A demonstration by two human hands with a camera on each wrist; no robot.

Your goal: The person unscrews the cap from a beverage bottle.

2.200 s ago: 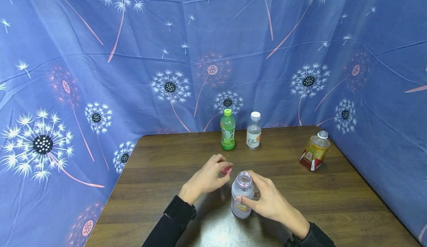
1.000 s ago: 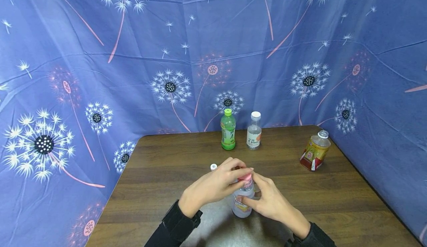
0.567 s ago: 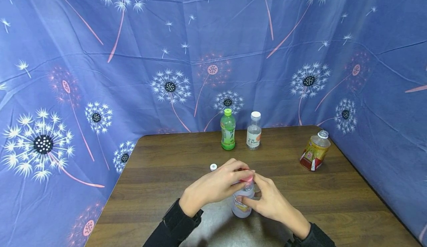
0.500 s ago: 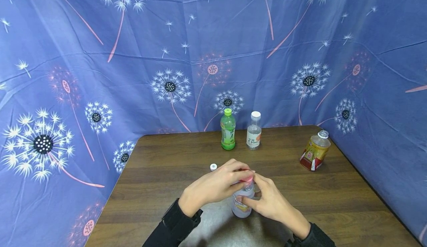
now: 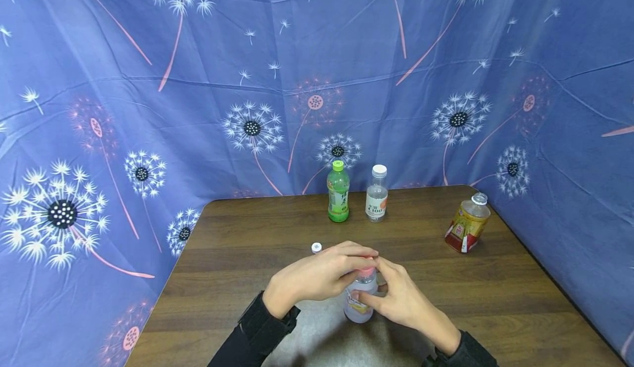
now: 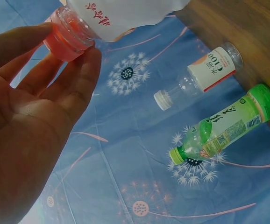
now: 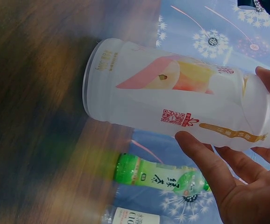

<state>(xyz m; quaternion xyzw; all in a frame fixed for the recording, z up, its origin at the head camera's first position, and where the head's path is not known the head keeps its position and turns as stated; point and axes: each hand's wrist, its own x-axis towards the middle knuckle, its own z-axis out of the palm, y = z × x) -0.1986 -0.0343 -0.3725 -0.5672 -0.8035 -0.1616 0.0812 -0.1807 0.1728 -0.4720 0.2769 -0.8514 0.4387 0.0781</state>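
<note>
Bottle [image 7: 156,93], smooth white cylinder, round pink cap [image 6: 61,45]

Person wears plain black left sleeve [image 5: 235,347]; thick black left wristband [image 5: 269,318]; right wristband [image 5: 464,350] also black, cut by frame edge.

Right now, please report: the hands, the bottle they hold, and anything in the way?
Left hand pinching pink cap, right hand gripping bottle. Bottle upright, pink cap on top. White cap beyond left hand, might obstruct.
</note>
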